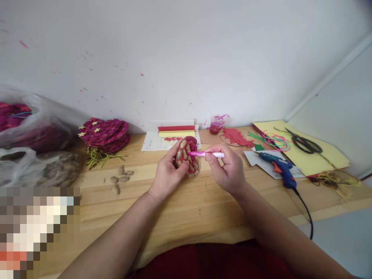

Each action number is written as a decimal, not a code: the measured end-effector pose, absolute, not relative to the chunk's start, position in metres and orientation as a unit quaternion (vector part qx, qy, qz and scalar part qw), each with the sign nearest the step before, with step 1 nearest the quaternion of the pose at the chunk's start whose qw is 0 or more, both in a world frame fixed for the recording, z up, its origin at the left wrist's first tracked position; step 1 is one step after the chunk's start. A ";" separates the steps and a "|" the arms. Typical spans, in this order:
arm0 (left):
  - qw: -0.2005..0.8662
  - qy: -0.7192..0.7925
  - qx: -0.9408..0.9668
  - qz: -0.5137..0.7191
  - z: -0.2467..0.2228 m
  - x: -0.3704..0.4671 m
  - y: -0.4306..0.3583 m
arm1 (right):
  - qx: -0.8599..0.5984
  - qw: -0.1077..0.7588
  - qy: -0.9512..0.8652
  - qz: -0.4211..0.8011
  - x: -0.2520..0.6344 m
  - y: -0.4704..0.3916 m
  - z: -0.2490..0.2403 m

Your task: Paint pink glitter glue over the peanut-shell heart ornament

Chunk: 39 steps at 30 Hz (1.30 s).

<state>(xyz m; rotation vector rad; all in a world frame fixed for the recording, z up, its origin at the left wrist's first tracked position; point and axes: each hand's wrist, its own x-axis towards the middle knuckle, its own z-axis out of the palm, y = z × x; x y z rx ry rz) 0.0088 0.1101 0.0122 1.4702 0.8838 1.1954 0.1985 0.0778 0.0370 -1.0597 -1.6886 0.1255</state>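
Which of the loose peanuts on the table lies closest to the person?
The peanut at the near end of the small group, left of the left hand; the other loose peanuts all lie farther back, toward the wall.

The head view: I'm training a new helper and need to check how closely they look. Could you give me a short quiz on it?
1. Of the left hand and the right hand, which holds the pink-and-white brush?
a) left
b) right
c) both

2. True or false: the blue glue gun lies to the right of the peanut-covered piece.

3. What shape are the small yellow pieces on top of the purple stack?

Key: 1. b; 2. true; 3. stars.
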 end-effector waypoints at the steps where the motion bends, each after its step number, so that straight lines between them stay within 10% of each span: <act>1: 0.502 0.361 0.610 0.495 0.012 0.009 0.110 | -0.448 0.548 -0.704 0.060 0.199 0.078 0.037; 31: 0.554 0.382 0.552 0.492 0.009 0.012 0.113 | -0.531 0.621 -0.571 0.079 0.237 0.111 0.058; 39: 0.539 0.385 0.560 0.497 0.010 0.012 0.115 | -0.749 0.319 -0.573 -0.096 0.289 0.202 0.093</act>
